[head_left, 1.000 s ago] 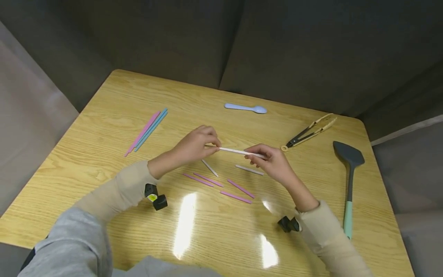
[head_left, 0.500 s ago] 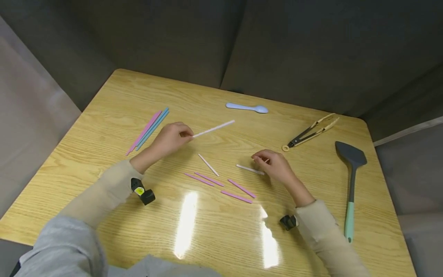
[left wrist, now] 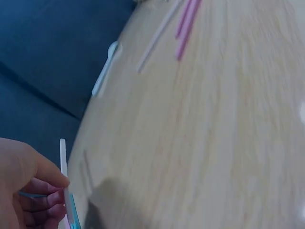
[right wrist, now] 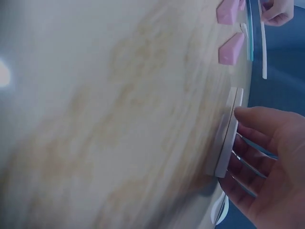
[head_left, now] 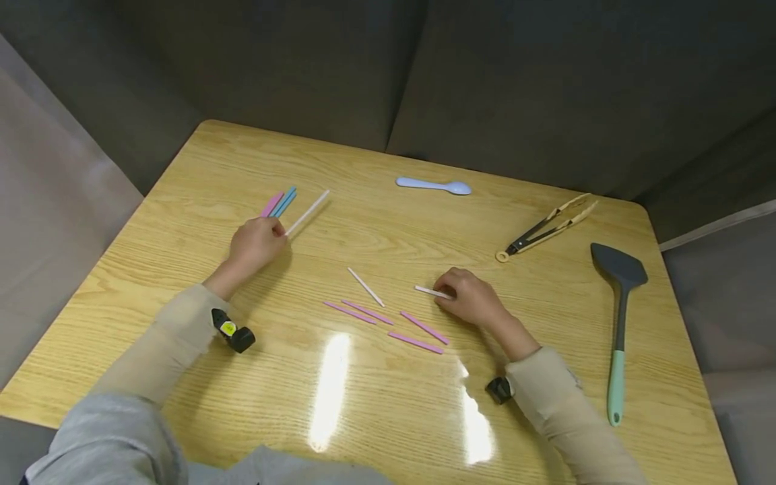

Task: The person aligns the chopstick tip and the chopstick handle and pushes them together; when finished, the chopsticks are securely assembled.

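Observation:
At the left of the head view, my left hand [head_left: 256, 244] pinches a long thin white stick [head_left: 309, 211] between thumb and fingers. The stick points up toward the far edge. This hand overlaps the near part of a bundle of pink sticks [head_left: 272, 203] and blue sticks [head_left: 285, 201]. Right of the middle, my right hand [head_left: 468, 296] is low over the table. In the right wrist view its thumb and fingers pinch a short white stick [right wrist: 230, 133] close to the surface. Another short white stick [head_left: 366, 287] lies to its left.
Several short pink sticks [head_left: 415, 342] lie on the wooden table [head_left: 242, 404] before the hands. A pale blue spoon [head_left: 433, 186] rests near the far edge. Tongs [head_left: 539, 232] and a spatula [head_left: 620, 296] with a green handle lie at the right.
Both hands held the long white stick at first. The right hand let go and took the short white stick; the left carried the long one left to the pink and blue bundle.

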Demonstrator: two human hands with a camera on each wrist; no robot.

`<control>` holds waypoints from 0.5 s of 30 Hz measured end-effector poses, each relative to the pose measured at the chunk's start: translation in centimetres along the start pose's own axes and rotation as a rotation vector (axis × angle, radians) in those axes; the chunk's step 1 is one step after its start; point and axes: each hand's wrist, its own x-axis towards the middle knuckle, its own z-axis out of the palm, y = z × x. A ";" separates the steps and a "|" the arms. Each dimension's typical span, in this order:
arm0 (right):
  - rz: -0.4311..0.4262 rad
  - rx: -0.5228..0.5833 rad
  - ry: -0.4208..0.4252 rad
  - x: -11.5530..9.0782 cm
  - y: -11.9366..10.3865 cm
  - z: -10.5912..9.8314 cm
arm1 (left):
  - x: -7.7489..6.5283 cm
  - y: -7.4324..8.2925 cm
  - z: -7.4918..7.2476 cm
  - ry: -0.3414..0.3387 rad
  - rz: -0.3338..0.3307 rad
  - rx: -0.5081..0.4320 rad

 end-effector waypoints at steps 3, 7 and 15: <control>0.003 -0.014 0.003 0.1 -0.1 0.2 | -0.1 -0.8 -0.1 -0.003 -0.028 0.075; 0.013 -0.011 0.010 0.2 -0.2 0.3 | -0.2 -1.4 -0.3 -0.011 -0.057 0.127; 0.046 0.061 0.026 0.0 0.1 -0.4 | -0.6 -2.3 -0.5 0.018 -0.079 0.172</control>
